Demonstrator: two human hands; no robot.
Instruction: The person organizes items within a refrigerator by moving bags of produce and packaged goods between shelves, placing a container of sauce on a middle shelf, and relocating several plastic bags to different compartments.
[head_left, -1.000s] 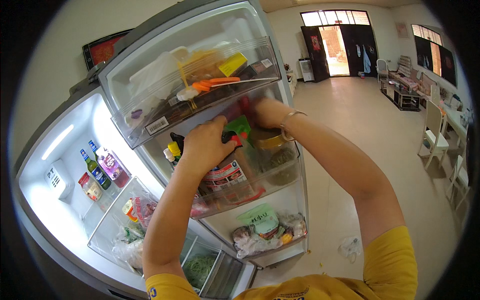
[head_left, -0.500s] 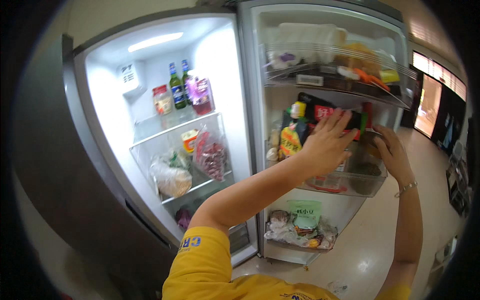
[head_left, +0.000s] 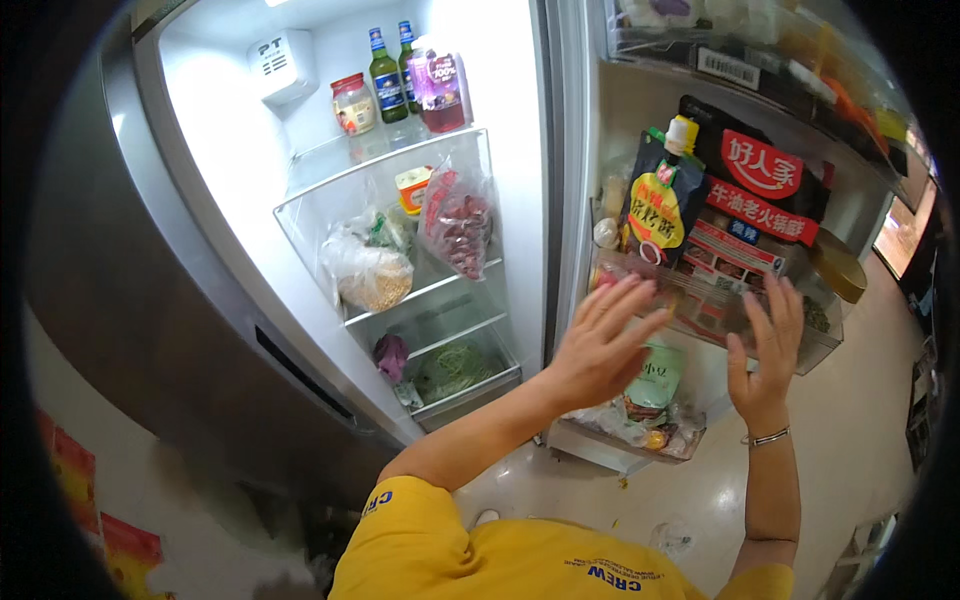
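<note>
My left hand [head_left: 610,345] is in front of the fridge door's middle bin [head_left: 815,352], fingers spread and nothing in them. To its right my right hand [head_left: 768,350] is raised with its fingers apart, also holding nothing. Whether either hand touches the clear bin front cannot be told. Behind the hands, a dark sauce pouch [head_left: 658,205] with a yellow cap stands upright in the bin. Beside it leans a large black and red seasoning packet [head_left: 765,185]. A jar with a gold lid [head_left: 838,266] is at the bin's right end.
The fridge door stands open on the right. Its lower bin holds a green bag [head_left: 655,380]. Inside the fridge are green bottles [head_left: 387,78], a red-lidded jar [head_left: 352,104], a purple pouch [head_left: 437,88], and bagged food [head_left: 370,268]. The upper door bin [head_left: 728,68] overhangs the middle one.
Both hands have drawn back and down from the black and red packet, leaving it in plain sight. The view has shifted, so the fridge sits higher in the picture.
</note>
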